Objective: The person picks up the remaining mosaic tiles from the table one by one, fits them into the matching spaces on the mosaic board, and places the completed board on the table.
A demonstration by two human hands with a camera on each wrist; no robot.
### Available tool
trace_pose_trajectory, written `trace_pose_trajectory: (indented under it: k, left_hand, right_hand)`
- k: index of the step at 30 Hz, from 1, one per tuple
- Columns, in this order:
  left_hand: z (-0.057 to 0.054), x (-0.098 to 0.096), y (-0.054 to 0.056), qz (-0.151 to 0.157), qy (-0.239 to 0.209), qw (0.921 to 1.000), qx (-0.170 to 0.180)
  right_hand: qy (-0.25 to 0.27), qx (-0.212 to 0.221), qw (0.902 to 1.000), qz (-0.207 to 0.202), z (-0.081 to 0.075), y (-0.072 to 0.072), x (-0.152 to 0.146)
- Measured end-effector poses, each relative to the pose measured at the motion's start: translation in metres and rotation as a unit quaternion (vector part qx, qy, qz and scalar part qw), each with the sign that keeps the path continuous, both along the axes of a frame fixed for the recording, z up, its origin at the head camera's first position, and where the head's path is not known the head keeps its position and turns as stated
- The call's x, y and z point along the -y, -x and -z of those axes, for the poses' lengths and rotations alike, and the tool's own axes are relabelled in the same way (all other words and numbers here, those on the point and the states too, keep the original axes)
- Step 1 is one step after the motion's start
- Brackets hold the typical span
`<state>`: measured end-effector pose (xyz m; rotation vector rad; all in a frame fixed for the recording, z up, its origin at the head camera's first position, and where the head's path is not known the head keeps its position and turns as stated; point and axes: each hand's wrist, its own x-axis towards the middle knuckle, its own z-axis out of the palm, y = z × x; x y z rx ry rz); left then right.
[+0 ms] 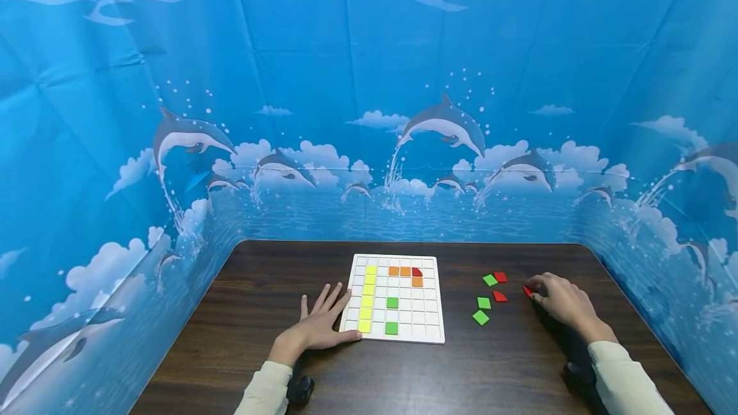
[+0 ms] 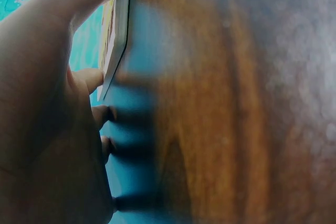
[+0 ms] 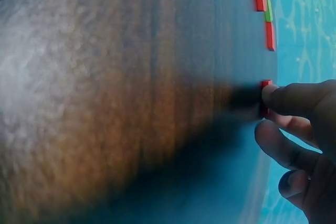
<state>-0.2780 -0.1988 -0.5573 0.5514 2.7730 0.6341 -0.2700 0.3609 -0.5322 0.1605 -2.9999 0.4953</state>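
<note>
A white grid board [image 1: 407, 316] lies on the table, with a column of yellow tiles [image 1: 368, 290], orange tiles [image 1: 394, 271], a rounded red piece [image 1: 417, 272] and two green tiles [image 1: 392, 303]. My left hand [image 1: 319, 324] spreads its fingers along the board's left edge, thumb at the lower left corner; the left wrist view has the board's edge [image 2: 124, 19] beside the thumb. Off to the right, my right hand [image 1: 565, 301] pinches a red tile [image 3: 265, 98] close over the table between thumb and fingertips. Other fingers curl loosely below it.
Between the board and my right hand lie loose green tiles [image 1: 483, 303] and red tiles [image 1: 500, 297]. The dark wood table [image 1: 461, 376] meets a blue dolphin-print curtain [image 1: 369, 82] at its back and sides.
</note>
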Motion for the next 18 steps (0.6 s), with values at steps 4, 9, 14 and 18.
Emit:
trace_pose_trajectory:
  k: [4, 9, 14, 18]
  left_hand:
    - [-0.009, -0.003, -0.003, -0.004, 0.021, 0.9997, 0.01]
    - [-0.014, -0.006, -0.006, -0.008, 0.025, 0.9996, 0.009]
    - [-0.002, -0.002, -0.001, -0.005, 0.003, 1.0, 0.001]
    - [-0.001, -0.001, -0.001, -0.004, 0.003, 1.0, 0.0]
  right_hand:
    - [-0.003, -0.003, 1.0, 0.004, 0.003, 0.001, 0.001]
    - [-0.001, -0.003, 0.9999, 0.01, 0.003, 0.003, 0.002]
    - [0.005, -0.001, 0.9999, 0.01, 0.004, 0.004, 0.002]
    - [0.006, -0.004, 0.9999, 0.008, 0.003, 0.005, 0.002]
